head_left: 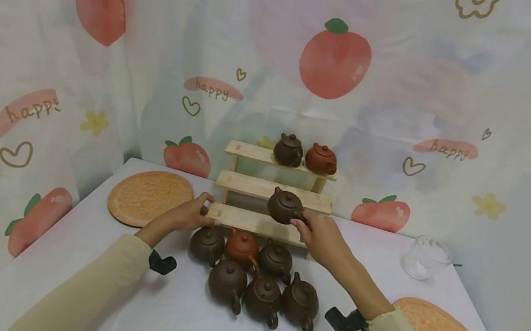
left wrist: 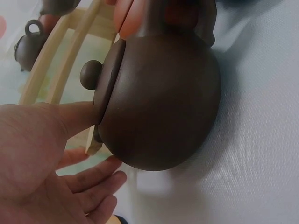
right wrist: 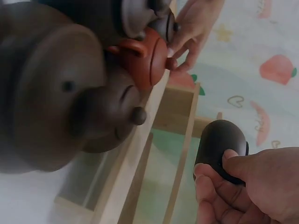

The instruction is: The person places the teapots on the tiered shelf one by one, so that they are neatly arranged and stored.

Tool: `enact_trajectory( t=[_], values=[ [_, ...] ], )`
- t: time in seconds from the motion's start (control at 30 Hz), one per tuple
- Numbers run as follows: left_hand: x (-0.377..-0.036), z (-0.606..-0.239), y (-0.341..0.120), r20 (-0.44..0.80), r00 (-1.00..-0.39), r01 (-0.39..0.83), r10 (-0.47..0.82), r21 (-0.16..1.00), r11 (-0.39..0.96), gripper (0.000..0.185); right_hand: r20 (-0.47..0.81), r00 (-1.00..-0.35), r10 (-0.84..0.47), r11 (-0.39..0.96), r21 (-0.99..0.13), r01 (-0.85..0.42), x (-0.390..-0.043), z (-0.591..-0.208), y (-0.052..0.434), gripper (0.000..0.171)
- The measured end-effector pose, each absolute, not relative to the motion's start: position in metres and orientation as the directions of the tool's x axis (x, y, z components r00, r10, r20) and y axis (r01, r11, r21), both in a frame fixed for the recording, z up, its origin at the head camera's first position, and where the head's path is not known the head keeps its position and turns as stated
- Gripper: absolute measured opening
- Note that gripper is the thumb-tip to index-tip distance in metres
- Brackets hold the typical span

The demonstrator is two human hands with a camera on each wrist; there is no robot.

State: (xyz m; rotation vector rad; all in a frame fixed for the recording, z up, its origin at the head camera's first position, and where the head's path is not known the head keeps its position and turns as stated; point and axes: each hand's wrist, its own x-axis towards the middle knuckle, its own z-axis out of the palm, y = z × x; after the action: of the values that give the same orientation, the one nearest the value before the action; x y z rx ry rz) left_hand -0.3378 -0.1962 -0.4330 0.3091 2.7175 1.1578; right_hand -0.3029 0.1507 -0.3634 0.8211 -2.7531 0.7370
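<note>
The right grip (head_left: pixel 323 238) pinches the handle of a dark brown teapot (head_left: pixel 285 206) between thumb and fingers, holding it up from the counter (head_left: pixel 142 303) with its spout pointing away from the grip. Beyond the pot is the wooden rack (head_left: pixel 246 220); the head view lays the pot across its middle board, but whether they touch I cannot tell. The step in hand looks like setting this pot on the rack. The next move probably calls for centring its base over a board, lowering it level, then letting the handle go.

The boards run leftward from the right grip toward the left grip (head_left: pixel 186 215), whose thumb and forefinger straddle the lowest board's end, seemingly to steady it, the other fingers loose. Between the two grips the lower boards show bare wood, so room is best to the pot's left; the narrow front edges leave little margin.

Just below the grips, six more teapots (head_left: pixel 263 295) crowd the rack's front, leaving scant room for dropping the wrists. Above the right grip, two teapots (head_left: pixel 288 150) stand on the top board, with bare wood left of them.
</note>
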Motion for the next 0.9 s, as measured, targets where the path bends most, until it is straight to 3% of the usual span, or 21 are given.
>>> enact_trajectory(
  t=[0.27,0.9],
  values=[
    [-0.335,-0.431,-0.199,-0.045,-0.954,0.175,0.296,0.718,0.674,0.066,0.329,-0.834,-0.444,0.74,-0.39,-0.548,-0.326,-0.346,0.117,0.027],
    [-0.341,-0.435,-0.199,-0.051,-0.962,0.152,0.267,0.714,0.683,0.061,0.336,-0.872,-0.356,0.771,-0.422,-0.477,-0.382,-0.311,0.043,0.029]
  ],
)
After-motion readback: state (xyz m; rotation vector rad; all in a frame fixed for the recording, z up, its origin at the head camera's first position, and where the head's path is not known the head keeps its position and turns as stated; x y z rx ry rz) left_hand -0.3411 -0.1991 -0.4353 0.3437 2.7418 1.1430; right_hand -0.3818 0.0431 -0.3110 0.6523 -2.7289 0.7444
